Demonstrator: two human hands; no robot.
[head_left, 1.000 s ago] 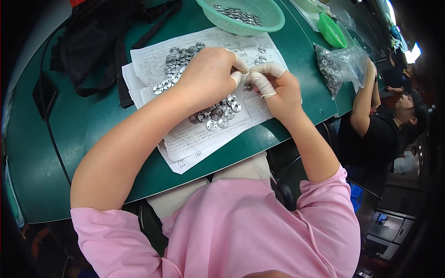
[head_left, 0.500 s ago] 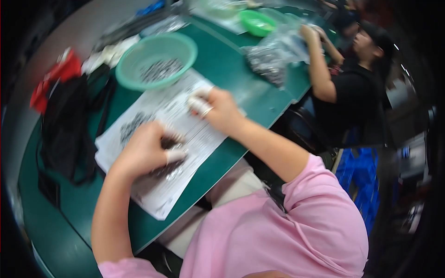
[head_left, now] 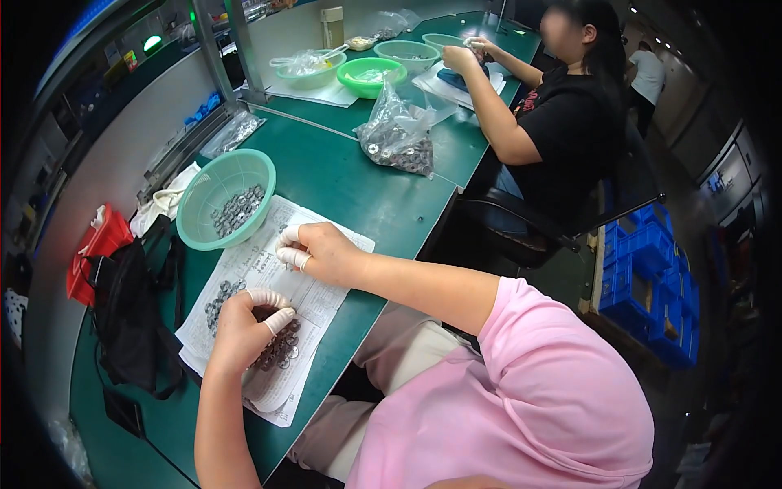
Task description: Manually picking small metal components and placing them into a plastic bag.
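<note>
My left grip (head_left: pixel 243 332) curls over the metal discs (head_left: pixel 285 349); my right grip (head_left: pixel 330 254), meeting it a second ago, now curls apart over the paper (head_left: pixel 323 305). I can't tell whether either holds anything; they apparently no longer work together.

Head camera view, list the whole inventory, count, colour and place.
Tabletop: at least one, green, centre
Papers: several, white, on tabletop
Metal discs: many, silver, on papers
Basket: one, mint, beyond papers
Small parts: many, grey, in basket
Clear bags: at least two, transparent, beyond basket
Bowls: four, bright or pale green, far end
Strapped bag: one, black, left
Red item: one, red, left
Cloth: one, white, beside basket
Crates: several, blue, right
Chair: one, black, right
Other people: two, black top and white top, upper right
Person's top: one, pink, lower right
Left hand: one, partly white-covered, at discs
Right hand: one, partly white-covered, above papers
</note>
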